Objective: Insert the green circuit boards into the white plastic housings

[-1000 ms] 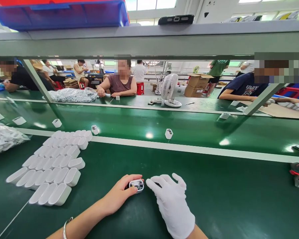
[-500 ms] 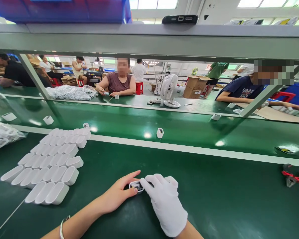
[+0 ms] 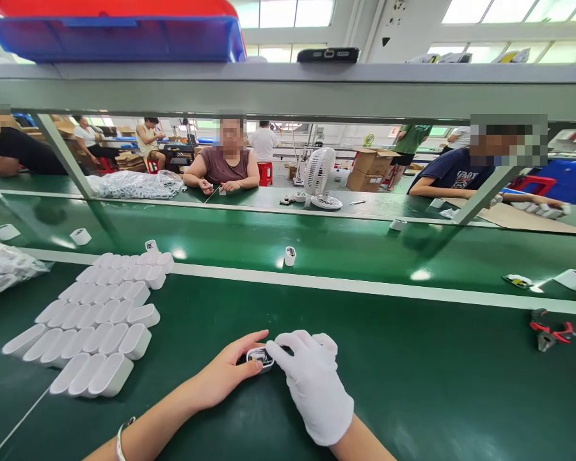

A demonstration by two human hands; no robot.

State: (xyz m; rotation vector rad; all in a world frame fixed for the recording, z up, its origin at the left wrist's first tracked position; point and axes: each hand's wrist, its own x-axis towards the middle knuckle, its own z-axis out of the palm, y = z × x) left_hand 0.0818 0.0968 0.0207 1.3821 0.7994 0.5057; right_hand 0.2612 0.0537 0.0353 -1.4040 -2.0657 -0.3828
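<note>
My left hand (image 3: 233, 368) is bare and grips a small white oval case (image 3: 260, 359) between thumb and fingers, low over the green bench. The case's open end faces up and shows dark and metallic parts inside. In a white glove, my right hand (image 3: 310, 378) is at the case's right rim, its thumb and forefinger tips close together there. Whatever lies between those tips is too small or hidden to make out. To the left, several white oval cases (image 3: 110, 374) lie in slanting rows.
Beyond a white strip (image 3: 249, 278) runs a green belt carrying spaced white pieces such as this one (image 3: 290, 256). Red-handled pliers (image 3: 552, 330) lie at right, a bagged pile (image 3: 4, 266) at far left. A shelf (image 3: 269, 96) crosses above. Co-workers sit opposite, near a white fan (image 3: 319, 176).
The pieces on the belt have shifted left, and a white piece has come further into view at right. The camera has tilted up slightly. My hands keep nearly the same pose around the case.
</note>
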